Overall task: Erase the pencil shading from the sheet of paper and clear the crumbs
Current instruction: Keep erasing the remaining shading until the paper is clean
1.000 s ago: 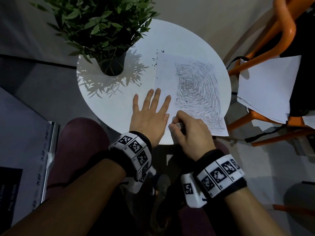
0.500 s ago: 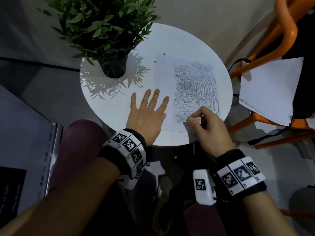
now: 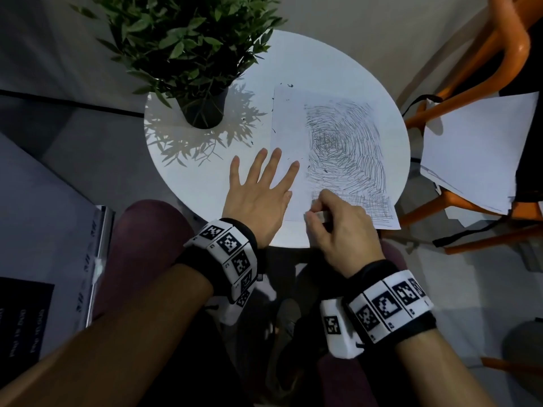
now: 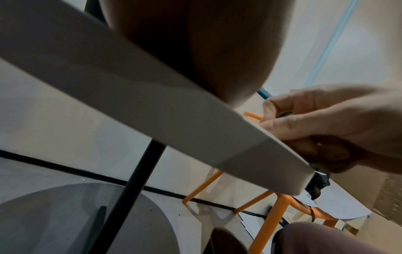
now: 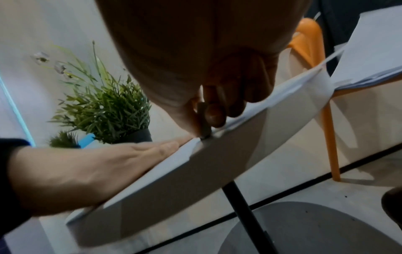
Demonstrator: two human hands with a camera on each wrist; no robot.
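matt white paper sheet, smooth white tabletop, glossy orange chair

**Small white round surface in a pale-walled corner**

A round white surface is standing on a black leg with a grey disc base. A potted plant is casting leaf shadows across it under bright overhead light. An orange chair is sitting to the right, carrying loose white sheets. A dark baseboard strip is running along the off-white wall above the grey floor.
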